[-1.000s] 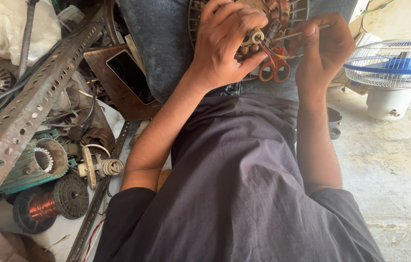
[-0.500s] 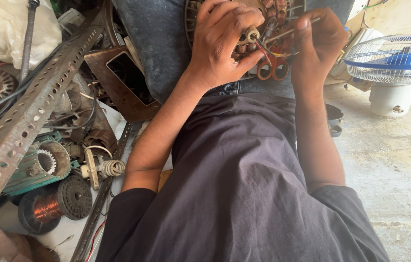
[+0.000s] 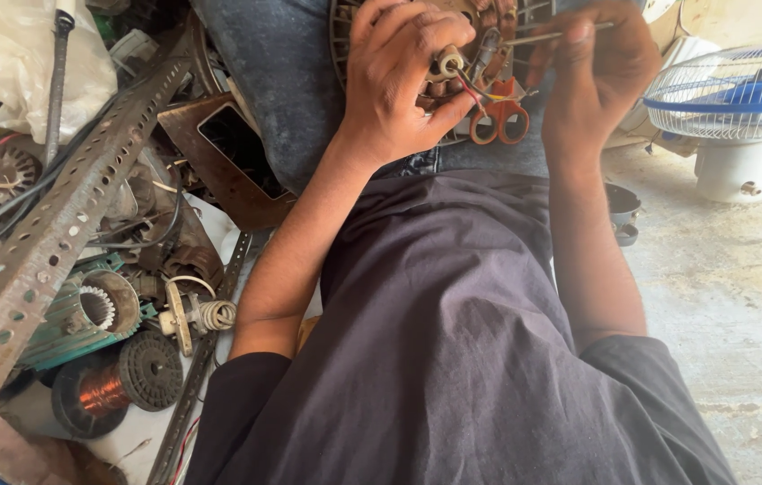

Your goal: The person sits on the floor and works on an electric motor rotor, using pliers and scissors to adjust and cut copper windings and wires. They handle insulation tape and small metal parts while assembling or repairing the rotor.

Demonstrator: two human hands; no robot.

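While the left hand (image 3: pixel 403 85) grips the motor winding (image 3: pixel 480 36) on the lap, the right hand (image 3: pixel 601 72) at 3 o'clock pinches a thin rod (image 3: pixel 543 38) above orange-handled scissors (image 3: pixel 500 117).

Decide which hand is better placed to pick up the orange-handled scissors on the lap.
Probably the left hand: its fingertips already lie beside the orange-handled scissors while gripping the motor part. The right hand pinches a thin tool.

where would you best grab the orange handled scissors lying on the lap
Take the orange-handled scissors by the two finger loops, coming from the person's body side. The loops lie free and point toward the body, while the blade end runs up under the wires and the left hand. The right hand is nearer but holds a thin rod, so it probably could not grip them as things stand.
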